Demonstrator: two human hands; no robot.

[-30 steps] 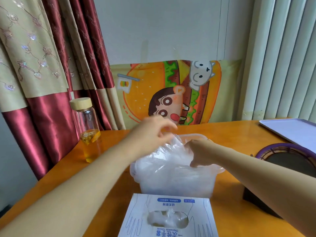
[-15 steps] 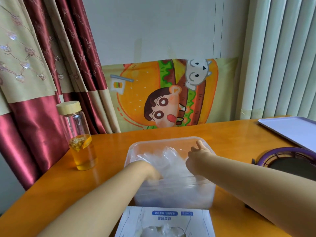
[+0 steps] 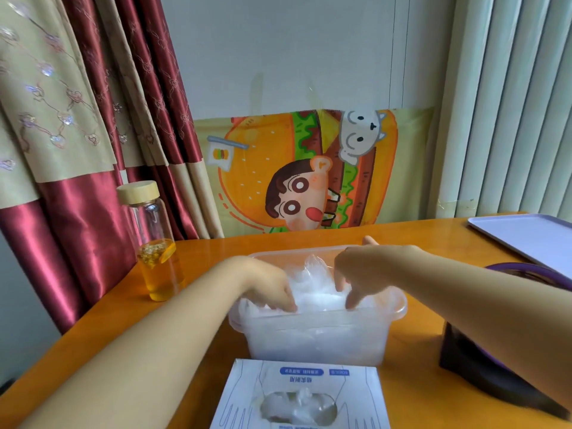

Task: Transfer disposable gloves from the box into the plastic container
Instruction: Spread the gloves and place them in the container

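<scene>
A clear plastic container (image 3: 312, 318) stands mid-table, filled with crumpled transparent disposable gloves (image 3: 312, 294). My left hand (image 3: 267, 284) reaches in from the left, its fingertips pushing down into the glove pile near the front wall. On the right side, my right hand (image 3: 360, 272) has its fingers and thumb spread downward, pressing on the gloves. Neither hand visibly pinches anything. The white and blue glove box (image 3: 297, 376) lies just in front of the container, with more gloves (image 3: 297, 407) showing through its oval opening.
A glass bottle (image 3: 154, 243) of yellow liquid with a wooden lid stands at the left. A lavender tray (image 3: 526, 239) lies at the far right, and a dark purple-rimmed object (image 3: 507, 360) sits close to the container's right. Curtains and a cartoon cloth hang behind the table.
My left hand came down from above the container, pushing a glove into the pile. My right hand moved off the rim and onto the gloves.
</scene>
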